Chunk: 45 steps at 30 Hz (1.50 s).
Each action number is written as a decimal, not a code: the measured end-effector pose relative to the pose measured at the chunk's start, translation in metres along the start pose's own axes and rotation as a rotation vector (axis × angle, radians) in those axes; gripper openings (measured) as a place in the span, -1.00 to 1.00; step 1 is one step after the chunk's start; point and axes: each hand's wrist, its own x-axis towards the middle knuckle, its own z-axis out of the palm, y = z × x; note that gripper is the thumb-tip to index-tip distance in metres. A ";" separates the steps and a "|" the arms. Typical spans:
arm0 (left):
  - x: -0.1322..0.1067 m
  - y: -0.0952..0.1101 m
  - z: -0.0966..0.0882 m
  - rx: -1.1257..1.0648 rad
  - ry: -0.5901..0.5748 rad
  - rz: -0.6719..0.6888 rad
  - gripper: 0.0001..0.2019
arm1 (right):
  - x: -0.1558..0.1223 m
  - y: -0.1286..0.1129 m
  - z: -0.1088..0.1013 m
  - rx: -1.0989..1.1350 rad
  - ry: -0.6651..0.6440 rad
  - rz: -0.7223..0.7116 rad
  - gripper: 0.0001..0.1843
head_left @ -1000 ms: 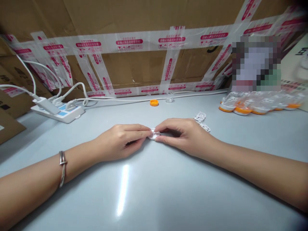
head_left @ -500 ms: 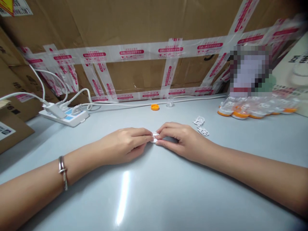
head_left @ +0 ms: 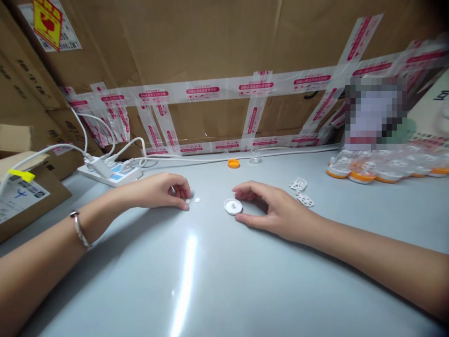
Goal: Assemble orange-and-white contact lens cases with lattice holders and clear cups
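Note:
My left hand (head_left: 170, 191) is at the left of the middle, its fingers bent in toward the thumb. A small white disc (head_left: 188, 201) shows between those fingertips, partly covered. A second small white disc (head_left: 197, 200) lies on the table just right of them. My right hand (head_left: 268, 206) rests beside a round white dish-shaped part (head_left: 229, 206) with a raised rim and a small peg in its centre. Thumb and fingers are spread around its right side, the thumb close to the rim and the forefinger clear of it.
Behind the hands are an orange ring-shaped cap (head_left: 233, 164) and a clear cup (head_left: 255, 158). White openwork pieces (head_left: 304, 200) lie right. A power strip (head_left: 112, 175) with cables is back left. Packed orange-based items (head_left: 361, 177) stand back right before taped cartons (head_left: 210, 117).
My left hand has left the round white part and moved left to the small discs. My right hand's fingers have spread away from the part. The view has shifted slightly.

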 end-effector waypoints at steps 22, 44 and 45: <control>0.005 0.054 0.046 0.215 0.562 0.549 -0.84 | 0.001 0.003 0.001 0.266 -0.112 -0.099 -0.80; 0.013 0.045 0.049 0.256 0.582 0.580 -0.83 | 0.000 0.006 -0.001 0.217 -0.086 -0.061 -0.81; 0.012 0.041 0.044 0.236 0.580 0.525 -0.84 | 0.000 0.006 -0.001 0.211 -0.078 -0.057 -0.81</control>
